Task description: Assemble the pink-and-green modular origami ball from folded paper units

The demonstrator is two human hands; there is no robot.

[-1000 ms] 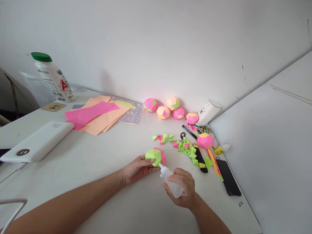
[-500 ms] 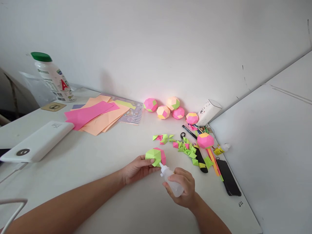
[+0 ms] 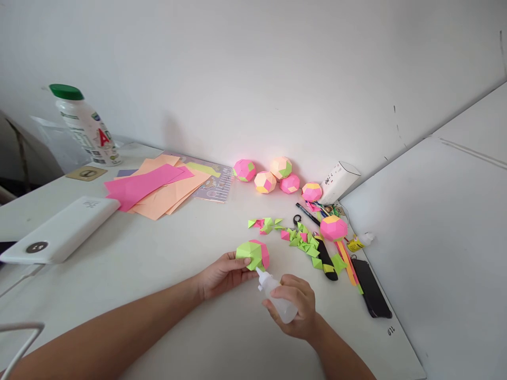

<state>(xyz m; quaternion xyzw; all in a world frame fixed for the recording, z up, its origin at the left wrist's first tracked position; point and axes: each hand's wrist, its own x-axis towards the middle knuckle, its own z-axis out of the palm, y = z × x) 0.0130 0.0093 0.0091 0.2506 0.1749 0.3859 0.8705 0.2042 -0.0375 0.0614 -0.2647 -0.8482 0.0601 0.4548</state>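
Lying near the left edge of the worktop (image 3: pixel 178 237) is a white power bank (image 3: pixel 75 229), a cable (image 3: pixel 34 272) at its near end. Farther back, by the back left corner, you have an upright plastic bottle (image 3: pixel 85 129) with a green cap, a small tan card (image 3: pixel 86 173) just beside it at the edge. Along the back edge come peach sheets (image 3: pixel 158 203) with pink sheets (image 3: pixel 146 182) on top, overlapping a patterned purple sheet (image 3: pixel 217 189). Well in from that edge, your left hand (image 3: pixel 224 277) grasps a green-and-pink paper ball (image 3: pixel 249 253), thumb pressed on its green face. Behind it, five paper balls (image 3: pixel 244 170) sit by the back edge. Your right hand (image 3: pixel 297 306) is wrapped round a translucent squeeze bottle (image 3: pixel 281 305), tilted so its nozzle meets the lower side of the ball you hold; whether it touches, you cannot tell from here. Beyond, small folded pieces (image 3: pixel 303 240) lie scattered, with a black-and-yellow tool (image 3: pixel 327 258) next to them. Near the back right corner a white tube (image 3: pixel 339 181) leans over, and a pink-and-yellow ball (image 3: pixel 334 228) lies in front of it. Down the right edge you have a small yellow-labelled bottle (image 3: pixel 360 241), then a black phone (image 3: pixel 371 287).
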